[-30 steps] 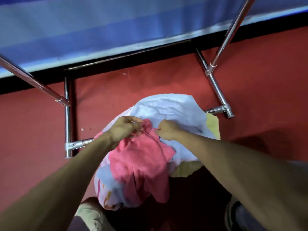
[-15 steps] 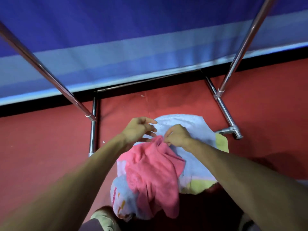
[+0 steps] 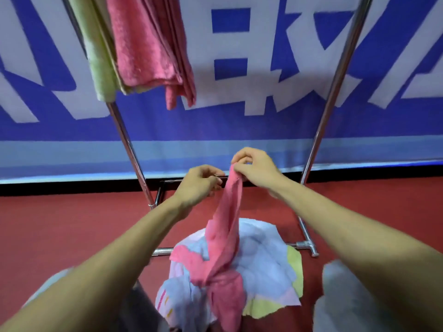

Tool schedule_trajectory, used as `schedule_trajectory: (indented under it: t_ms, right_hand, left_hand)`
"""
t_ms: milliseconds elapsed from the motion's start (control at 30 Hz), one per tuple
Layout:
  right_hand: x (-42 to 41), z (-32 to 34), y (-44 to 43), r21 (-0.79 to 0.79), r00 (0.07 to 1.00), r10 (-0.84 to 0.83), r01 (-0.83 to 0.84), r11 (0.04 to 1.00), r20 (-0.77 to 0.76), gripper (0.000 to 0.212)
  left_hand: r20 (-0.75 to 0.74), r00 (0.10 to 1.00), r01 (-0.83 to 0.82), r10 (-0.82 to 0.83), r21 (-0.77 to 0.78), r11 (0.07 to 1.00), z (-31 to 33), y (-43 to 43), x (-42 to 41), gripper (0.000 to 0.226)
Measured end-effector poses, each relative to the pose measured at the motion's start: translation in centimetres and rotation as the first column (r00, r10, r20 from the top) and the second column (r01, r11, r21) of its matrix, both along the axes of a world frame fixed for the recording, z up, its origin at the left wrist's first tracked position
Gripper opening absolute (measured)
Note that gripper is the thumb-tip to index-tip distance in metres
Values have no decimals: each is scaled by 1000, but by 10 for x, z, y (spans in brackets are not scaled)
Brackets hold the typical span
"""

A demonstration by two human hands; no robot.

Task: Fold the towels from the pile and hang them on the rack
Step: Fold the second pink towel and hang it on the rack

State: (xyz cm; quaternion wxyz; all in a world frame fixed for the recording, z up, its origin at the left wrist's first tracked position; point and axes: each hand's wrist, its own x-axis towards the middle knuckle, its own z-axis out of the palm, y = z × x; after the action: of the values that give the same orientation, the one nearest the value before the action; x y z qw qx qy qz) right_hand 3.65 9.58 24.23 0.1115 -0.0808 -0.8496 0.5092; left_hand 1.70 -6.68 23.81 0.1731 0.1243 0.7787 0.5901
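Note:
A pink towel (image 3: 226,238) stretches up from the pile (image 3: 261,264) of light blue, white and yellow towels on the red floor. My right hand (image 3: 255,167) pinches its top corner at about the height of the rack's lower legs. My left hand (image 3: 199,184) is just left of that corner, fingers curled near the towel's edge; whether it grips the cloth is unclear. The chrome rack (image 3: 335,75) stands behind the pile. A folded pink towel (image 3: 148,49) and a folded green towel (image 3: 98,53) hang at its upper left.
A blue and white banner (image 3: 263,92) covers the wall behind the rack. The rack's base tubes (image 3: 305,244) lie on the red floor (image 3: 60,226) around the pile. My knees (image 3: 340,298) show at the bottom edge.
Both hands have risen from the pile, pulling the pink towel up by one corner. My head has tilted up, bringing the hung towels and banner into view.

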Motion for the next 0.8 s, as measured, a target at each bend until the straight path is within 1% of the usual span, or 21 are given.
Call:
schedule_trajectory:
  t_ms: [67, 133, 167, 233, 333, 400, 433, 500, 533, 600, 667, 700, 767, 800]
  right_hand:
    - [9, 22, 2, -61, 998, 23, -27, 998, -56, 20]
    - [20, 30, 2, -150, 994, 57, -70, 986, -91, 22]
    - [25, 31, 2, -181, 992, 66, -84, 980, -104, 22]
    - [30, 30, -1, -231, 988, 91, -117, 966, -122, 21]
    - [29, 33, -5, -230, 971, 185, -217, 949, -151, 21]
    - [30, 33, -4, -240, 963, 207, -245, 940, -170, 23]
    - [31, 34, -2, -246, 962, 203, -244, 938, -180, 24]
    - [33, 35, 4, -267, 963, 178, -230, 936, -203, 25]
    - [34, 37, 8, -291, 964, 159, -219, 931, -215, 25]
    - [39, 40, 14, -364, 964, 110, -195, 911, -241, 25]
    - [46, 42, 20, -440, 963, 58, -173, 881, -263, 23]
    - [49, 44, 23, -477, 962, 38, -169, 862, -272, 22]
    - [55, 49, 28, -561, 958, -2, -167, 811, -288, 20]
    - [56, 52, 31, -600, 956, -27, -161, 783, -291, 20]
  left_hand:
    - [-7, 998, -64, 64, 82, 995, 7, 0, 11, 24]
    - [51, 994, -103, 96, 166, 981, 11, 2, 19, 19]
    - [77, 993, -103, 91, 173, 980, 13, 3, 20, 18]
    - [69, 995, -83, 75, 122, 989, 16, 5, 18, 20]
    - [19, 1000, -12, 10, 88, 996, 20, 8, 13, 21]
    - [-40, 996, 78, -77, 38, 996, 20, 9, 12, 24]
    - [-86, 986, 147, -146, 13, 989, 20, 10, 12, 25]
    - [-177, 936, 299, -303, -51, 953, 21, 13, 11, 26]
    - [-209, 914, 337, -347, -85, 938, 21, 15, 12, 24]
    - [-234, 912, 323, -337, -99, 941, 23, 17, 13, 17]
    - [-262, 912, 305, -315, -78, 949, 23, 19, 16, 16]
    - [-287, 899, 318, -332, -94, 943, 21, 19, 18, 15]
    - [-323, 847, 374, -422, -200, 905, 15, 18, 19, 15]
    - [-309, 819, 415, -483, -262, 871, 11, 17, 20, 21]
